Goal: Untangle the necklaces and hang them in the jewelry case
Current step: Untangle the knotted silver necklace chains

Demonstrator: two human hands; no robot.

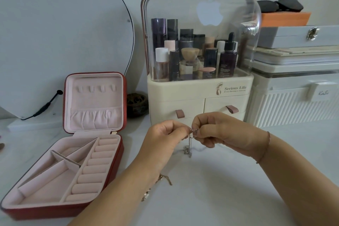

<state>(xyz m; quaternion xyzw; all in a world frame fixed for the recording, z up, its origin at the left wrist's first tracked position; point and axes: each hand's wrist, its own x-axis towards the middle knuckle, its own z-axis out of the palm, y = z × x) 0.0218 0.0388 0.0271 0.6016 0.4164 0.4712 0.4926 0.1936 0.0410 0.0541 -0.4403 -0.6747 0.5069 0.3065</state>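
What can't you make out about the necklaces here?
Head view, thin silver chain: its upper part is hidden inside the grip of the left hand and right hand.
Head view, gold chain: partly covered by the left forearm.
Number of silver strands: too fine to count.

Fingers curled, pinching — left hand (161,136) meets right hand (222,132).

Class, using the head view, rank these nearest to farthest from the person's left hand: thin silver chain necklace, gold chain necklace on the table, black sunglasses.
1. Thin silver chain necklace: pinched by the left hand itself.
2. Gold chain necklace: on the table, beneath that forearm.
3. Black sunglasses: far back right, atop the orange box.
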